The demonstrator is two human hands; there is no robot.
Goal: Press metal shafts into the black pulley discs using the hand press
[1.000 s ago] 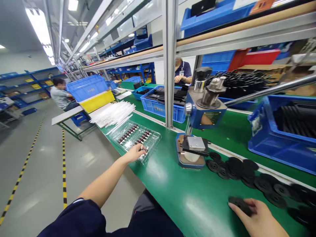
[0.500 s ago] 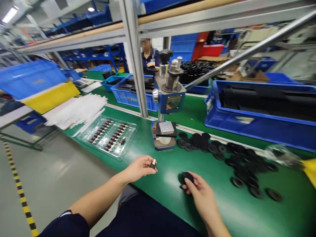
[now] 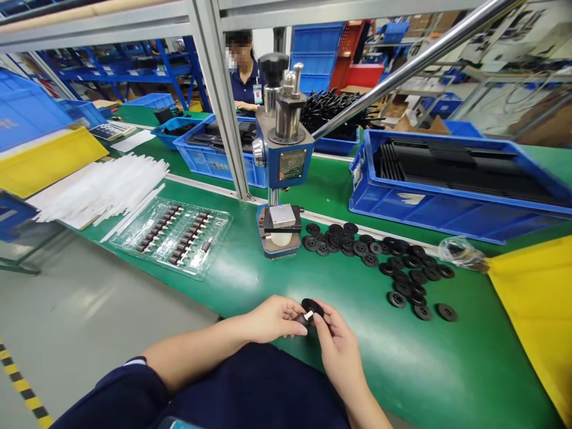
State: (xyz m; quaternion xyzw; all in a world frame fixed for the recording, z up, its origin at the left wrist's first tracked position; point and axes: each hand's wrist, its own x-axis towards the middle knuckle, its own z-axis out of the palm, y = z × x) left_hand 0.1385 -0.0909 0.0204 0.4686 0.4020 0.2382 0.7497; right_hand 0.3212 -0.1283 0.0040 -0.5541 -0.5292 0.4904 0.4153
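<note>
A black disc [image 3: 312, 306] sits pinched in the fingertips of the right hand [image 3: 335, 332], on that hand's left side. Against it in view, the left hand [image 3: 279, 316] grips a dark white-tipped part [image 3: 302, 319]; whether the two pieces touch, I cannot tell. Both hands are above the near edge of the green surface [image 3: 393, 357]; beyond stands a blue press [image 3: 286, 143].

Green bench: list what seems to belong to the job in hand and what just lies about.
Likely the job's: dark piece with white tip in the left hand; black disc in the right hand; clear tray of similar pieces; loose black discs; perhaps the press.

Probably just lying about: white strips; crumpled clear plastic.
</note>
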